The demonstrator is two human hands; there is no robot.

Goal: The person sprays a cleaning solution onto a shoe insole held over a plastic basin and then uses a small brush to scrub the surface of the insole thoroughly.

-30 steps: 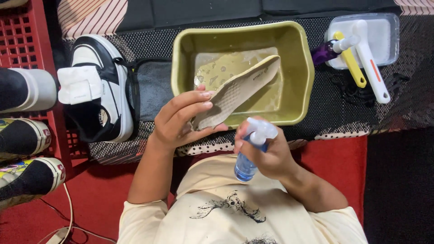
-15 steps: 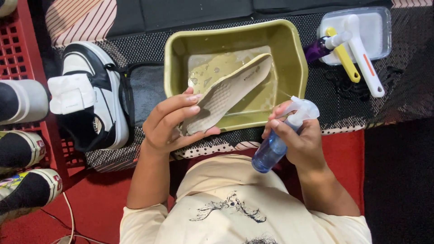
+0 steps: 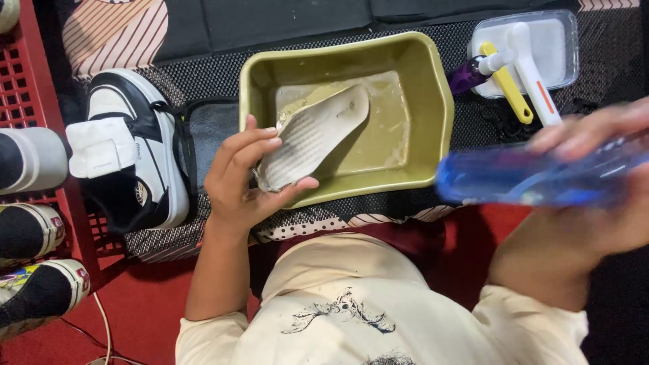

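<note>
**Insole held over the basin, spray bottle at the right**

The left hand (image 3: 247, 179) is gripping the heel of a pale, ribbed insole (image 3: 314, 138), angling it into the olive basin (image 3: 433, 108). The right hand (image 3: 602, 196) is clasping a blurred blue spray bottle (image 3: 534, 177) at the right. A black-and-white sneaker (image 3: 135, 149) is lying left of the basin; brushes (image 3: 524, 74) are resting far right.

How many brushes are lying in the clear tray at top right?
2: a white-handled brush and a yellow-handled brush, side by side across the clear tray. Others could be hidden beneath.
</note>
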